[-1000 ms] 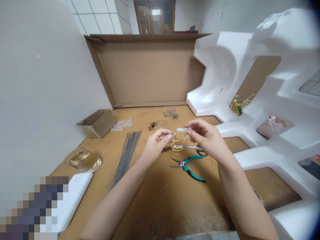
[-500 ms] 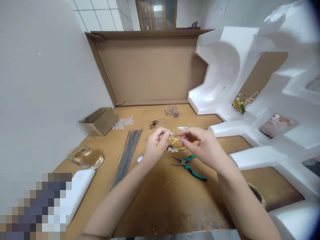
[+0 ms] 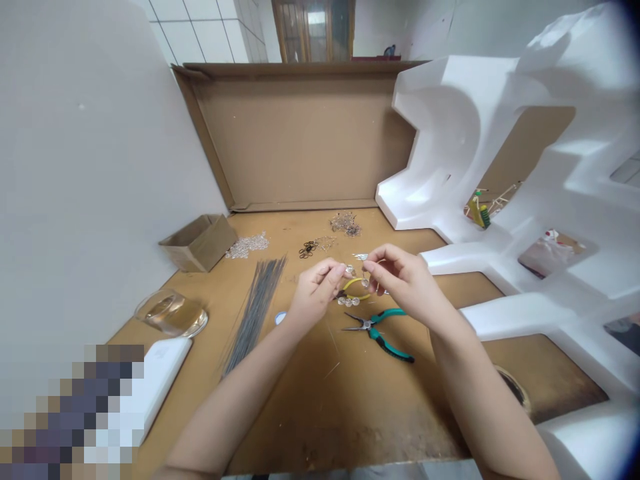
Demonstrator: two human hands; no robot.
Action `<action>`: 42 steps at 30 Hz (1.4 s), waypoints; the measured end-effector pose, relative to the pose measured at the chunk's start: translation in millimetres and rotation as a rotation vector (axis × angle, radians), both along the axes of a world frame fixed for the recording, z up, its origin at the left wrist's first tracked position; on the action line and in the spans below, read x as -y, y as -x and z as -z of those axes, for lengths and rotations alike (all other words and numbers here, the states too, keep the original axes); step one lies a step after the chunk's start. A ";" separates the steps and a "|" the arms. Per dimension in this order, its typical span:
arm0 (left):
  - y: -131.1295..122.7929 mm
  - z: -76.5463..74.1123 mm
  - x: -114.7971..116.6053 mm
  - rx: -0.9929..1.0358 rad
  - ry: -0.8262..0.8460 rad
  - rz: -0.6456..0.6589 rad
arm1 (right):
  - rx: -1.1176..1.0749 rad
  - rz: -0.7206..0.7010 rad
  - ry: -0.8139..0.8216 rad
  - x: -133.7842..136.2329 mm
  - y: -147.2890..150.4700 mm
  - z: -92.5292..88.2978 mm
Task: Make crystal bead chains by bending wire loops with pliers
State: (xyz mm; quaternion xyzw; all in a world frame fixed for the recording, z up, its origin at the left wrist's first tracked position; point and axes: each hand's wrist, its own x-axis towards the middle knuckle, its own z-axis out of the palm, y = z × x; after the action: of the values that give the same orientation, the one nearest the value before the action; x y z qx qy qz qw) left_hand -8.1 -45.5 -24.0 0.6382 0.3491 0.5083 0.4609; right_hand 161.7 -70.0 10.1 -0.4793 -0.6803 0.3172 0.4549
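Left hand (image 3: pixel 318 289) has its fingers pinched together, clear bead (image 3: pixel 350 269) right at the tips. Right hand (image 3: pixel 407 280) is just beside it, fingers closed on a thin wire (image 3: pixel 364 273), another bead (image 3: pixel 365 283) below. Three-bead row (image 3: pixel 349 302) sits lower, near the teal pliers (image 3: pixel 369 325); can't tell if it's hanging.

Cardbd panel (image 3: pixel 310 140) standing at back of brn tabletop (image 3: pixel 320 413); wht tiled wall (image 3: pixel 213 40) rising bhd on L, wood-framed panes (image 3: pixel 316 39) catching lt.
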 end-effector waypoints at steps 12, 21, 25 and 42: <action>1.3 5.6 -8.9 0.064 0.140 0.148 | -0.121 -0.023 0.149 -6.2 -1.1 0.5; 1.1 -6.0 -2.8 -0.033 0.108 0.051 | 0.004 0.128 -0.014 -1.4 2.2 1.6; 2.9 -5.1 -4.0 -0.066 0.108 0.110 | 0.043 0.161 -0.043 -2.4 -0.2 0.2; 4.6 -0.9 -10.0 0.209 0.221 0.107 | 0.018 -0.238 0.198 -12.2 -7.3 5.0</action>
State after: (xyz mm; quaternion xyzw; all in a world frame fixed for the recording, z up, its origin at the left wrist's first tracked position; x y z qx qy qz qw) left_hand -12.8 -35.5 -23.1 0.5451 0.3185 0.5049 0.5887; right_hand 168.9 -57.8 5.1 -0.4404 -0.7019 0.4300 0.3584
